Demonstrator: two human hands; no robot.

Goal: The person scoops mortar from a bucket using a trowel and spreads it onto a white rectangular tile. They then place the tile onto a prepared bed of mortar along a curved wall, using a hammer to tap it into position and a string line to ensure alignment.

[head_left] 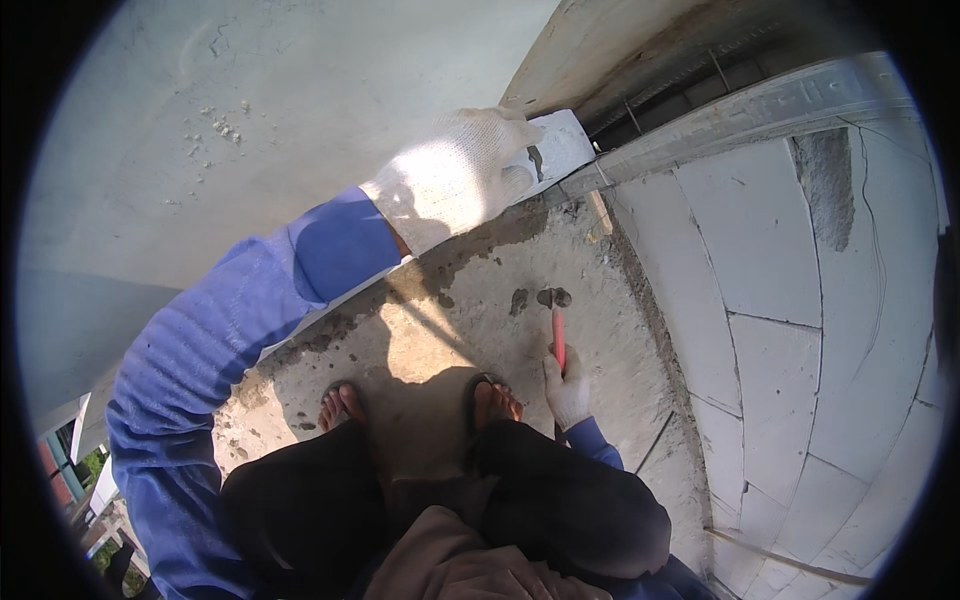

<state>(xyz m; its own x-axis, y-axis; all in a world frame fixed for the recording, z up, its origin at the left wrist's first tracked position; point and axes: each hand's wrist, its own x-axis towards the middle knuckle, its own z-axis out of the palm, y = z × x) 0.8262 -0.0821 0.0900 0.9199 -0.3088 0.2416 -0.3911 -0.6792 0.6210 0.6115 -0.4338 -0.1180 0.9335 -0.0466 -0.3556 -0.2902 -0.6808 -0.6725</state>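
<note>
My left hand (450, 180), in a white knit glove, reaches out ahead with its fingers bent over a white block (568, 140) that has a dark smear on its face. The block lies along the top edge of the low wall, against the corner with the block wall. Lower down, my right hand (568, 392), gloved too, is closed round the red handle of a hammer (557, 335). The hammer's dark head points away from me, over the concrete floor (430, 440). Part of the block is hidden under my left hand.
On the right rises a wall of pale blocks (770, 370) with a loose wire (875, 230) hanging on it. A grey beam (740, 110) runs along its top. White crumbs (225, 128) lie on the pale surface ahead. A thin rod (655, 442) lies by the wall's foot.
</note>
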